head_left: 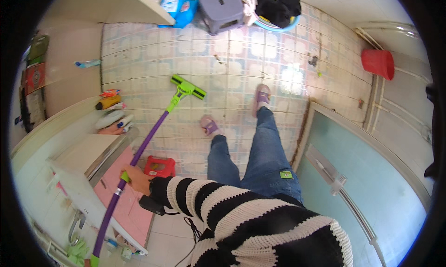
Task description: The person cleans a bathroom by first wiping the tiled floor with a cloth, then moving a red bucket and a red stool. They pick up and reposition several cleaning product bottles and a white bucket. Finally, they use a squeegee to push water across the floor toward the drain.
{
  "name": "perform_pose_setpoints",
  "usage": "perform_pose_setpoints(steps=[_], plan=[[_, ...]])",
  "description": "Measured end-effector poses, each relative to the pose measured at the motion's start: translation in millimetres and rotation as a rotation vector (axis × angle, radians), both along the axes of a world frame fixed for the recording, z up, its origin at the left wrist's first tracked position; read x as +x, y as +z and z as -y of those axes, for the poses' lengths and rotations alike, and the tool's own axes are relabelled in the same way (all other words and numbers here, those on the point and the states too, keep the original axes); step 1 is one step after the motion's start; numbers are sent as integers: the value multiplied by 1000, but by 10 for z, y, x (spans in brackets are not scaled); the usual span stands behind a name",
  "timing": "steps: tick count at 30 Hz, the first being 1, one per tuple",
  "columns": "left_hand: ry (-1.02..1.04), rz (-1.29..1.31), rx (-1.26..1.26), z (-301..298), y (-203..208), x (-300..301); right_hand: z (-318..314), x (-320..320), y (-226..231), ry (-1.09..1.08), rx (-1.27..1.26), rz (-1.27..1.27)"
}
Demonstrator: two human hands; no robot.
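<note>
A long mop with a purple pole [151, 134] and a green head with dark strips [187, 86] slants across the left half of the head view. Its head rests on the tiled floor [200, 58]. My right hand [136, 178] reaches across my body and is closed around the pole beside a green collar. At the lower left edge, a small part of my left hand [87, 263] shows against the pole's green end; most of it is cut off. A black device [152, 205] with a cable hangs by my right wrist.
Along the far side stand a blue bag [179, 6], a grey stool [221, 7] and a blue basin [278, 26] holding dark clothes. At right are a red bucket [378, 64], pipes and a frosted door [367, 160]. A red plastic case [159, 166] sits beside the pink cabinet [121, 192].
</note>
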State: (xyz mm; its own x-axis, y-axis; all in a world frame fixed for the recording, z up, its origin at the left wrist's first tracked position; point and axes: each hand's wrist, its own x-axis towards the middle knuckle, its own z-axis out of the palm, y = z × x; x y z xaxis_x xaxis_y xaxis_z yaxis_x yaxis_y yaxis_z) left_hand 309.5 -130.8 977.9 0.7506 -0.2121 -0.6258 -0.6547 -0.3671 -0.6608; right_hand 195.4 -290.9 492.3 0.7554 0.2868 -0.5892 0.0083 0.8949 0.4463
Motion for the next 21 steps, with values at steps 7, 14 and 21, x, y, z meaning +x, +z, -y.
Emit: perform_pose_setpoints(steps=[7, 14, 21], plan=[[-298, -364, -516, 2236, -1290, 238, 1877, -717, -655, -560, -698, -343], [-845, -641, -687, 5102, -2780, -1510, 4705, -3577, -1546, -847, -645, -607], [-904, -925, -884, 6160, -4154, -4154, 5747, -6996, -2196, -441, -1340, -1014]])
